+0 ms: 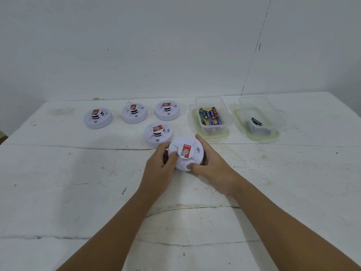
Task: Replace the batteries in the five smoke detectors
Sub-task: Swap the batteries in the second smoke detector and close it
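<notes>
Both hands on nearest smoke detector (185,153), left hand (161,167) and right hand (212,167) in clenched grip at worktop (58,173) centre. Cover closed. Four detectors (134,113) wait behind, closed; battery box (210,116) full. Early stage, likely.

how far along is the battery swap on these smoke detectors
Nothing looks finished. Both hands, left hand and right hand, grip one closed detector, seemingly about to open it. Four other detectors sit closed on the table. The battery box holds many batteries; the second box holds a few dark items.
</notes>
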